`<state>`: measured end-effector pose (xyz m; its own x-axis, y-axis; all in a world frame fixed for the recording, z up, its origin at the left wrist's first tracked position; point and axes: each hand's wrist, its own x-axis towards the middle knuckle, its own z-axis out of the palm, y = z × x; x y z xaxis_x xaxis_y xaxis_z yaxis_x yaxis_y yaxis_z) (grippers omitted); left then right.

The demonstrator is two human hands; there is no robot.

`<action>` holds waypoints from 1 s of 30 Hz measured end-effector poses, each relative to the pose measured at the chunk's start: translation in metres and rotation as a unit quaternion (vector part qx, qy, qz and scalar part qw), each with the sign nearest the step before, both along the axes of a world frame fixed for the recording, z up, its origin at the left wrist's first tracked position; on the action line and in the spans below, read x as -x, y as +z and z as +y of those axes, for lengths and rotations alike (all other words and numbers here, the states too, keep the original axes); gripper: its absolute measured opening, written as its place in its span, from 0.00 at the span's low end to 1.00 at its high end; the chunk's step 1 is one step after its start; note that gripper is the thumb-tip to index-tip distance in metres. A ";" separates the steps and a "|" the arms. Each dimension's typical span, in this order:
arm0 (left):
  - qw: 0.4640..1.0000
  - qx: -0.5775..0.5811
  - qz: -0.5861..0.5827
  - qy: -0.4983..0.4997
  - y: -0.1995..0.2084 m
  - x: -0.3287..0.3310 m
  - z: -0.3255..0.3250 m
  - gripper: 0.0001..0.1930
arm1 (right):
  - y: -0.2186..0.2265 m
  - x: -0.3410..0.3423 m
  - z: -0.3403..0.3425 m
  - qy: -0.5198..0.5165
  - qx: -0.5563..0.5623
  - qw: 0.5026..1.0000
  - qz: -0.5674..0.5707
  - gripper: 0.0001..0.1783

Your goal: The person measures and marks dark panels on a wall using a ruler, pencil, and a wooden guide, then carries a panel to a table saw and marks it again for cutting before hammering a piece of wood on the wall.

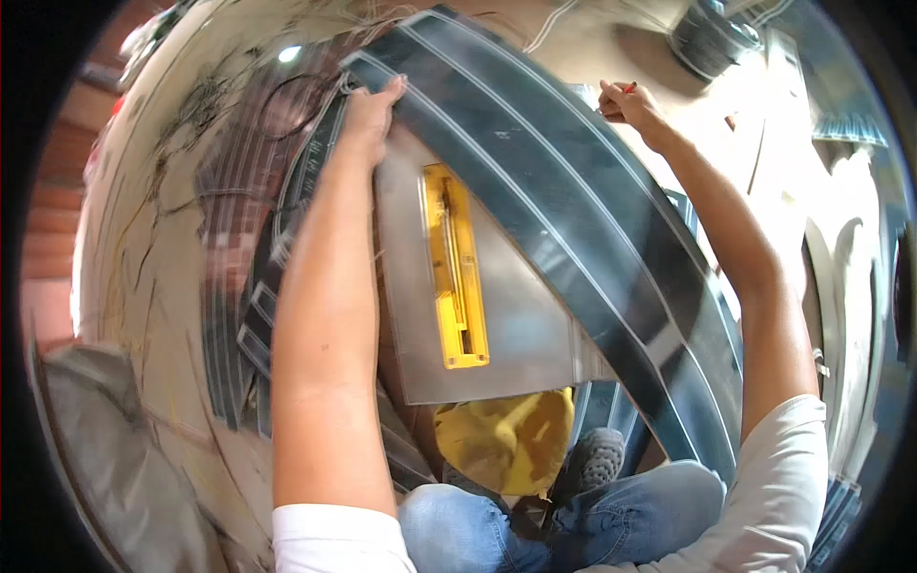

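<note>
Pale surfacing (pixel 124 286) flanks the dark striped sheet (pixel 544 158), upper centre to lower right — left hand (pixel 371 116) pinching its edge, right hand (pixel 628 104) gripping a red object (pixel 630 88) — and the sheet could slide if the left pinch slackens.

Head fisheye: sits above and behind the grip of the left bare hand (pixel 371 116) on the long, glossy dark-blue white-striped panel (pixel 544 191); faces steeply down and forward, close in.

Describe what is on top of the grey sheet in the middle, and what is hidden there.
A long yellow slotted piece lies on the grey sheet. The dark striped strip crosses over the sheet's upper right side, so whatever is there cannot be seen.
</note>
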<state>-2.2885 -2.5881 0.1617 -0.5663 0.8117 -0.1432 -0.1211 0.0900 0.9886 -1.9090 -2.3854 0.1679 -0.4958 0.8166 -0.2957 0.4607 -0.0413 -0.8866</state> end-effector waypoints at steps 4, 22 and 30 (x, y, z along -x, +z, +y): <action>0.998 0.011 -0.051 -0.038 0.016 0.019 -0.021 0.28 | 0.040 -0.124 -0.062 0.147 -0.178 0.973 -0.021 0.09; 0.998 0.058 0.003 -0.034 0.019 0.032 -0.004 0.31 | 0.036 -0.426 -0.359 -0.210 -0.181 0.936 -0.216 0.31; 0.994 -0.026 -0.100 0.024 0.017 0.004 -0.001 0.22 | 0.033 -0.430 -0.375 -0.230 -0.213 0.918 -0.245 0.31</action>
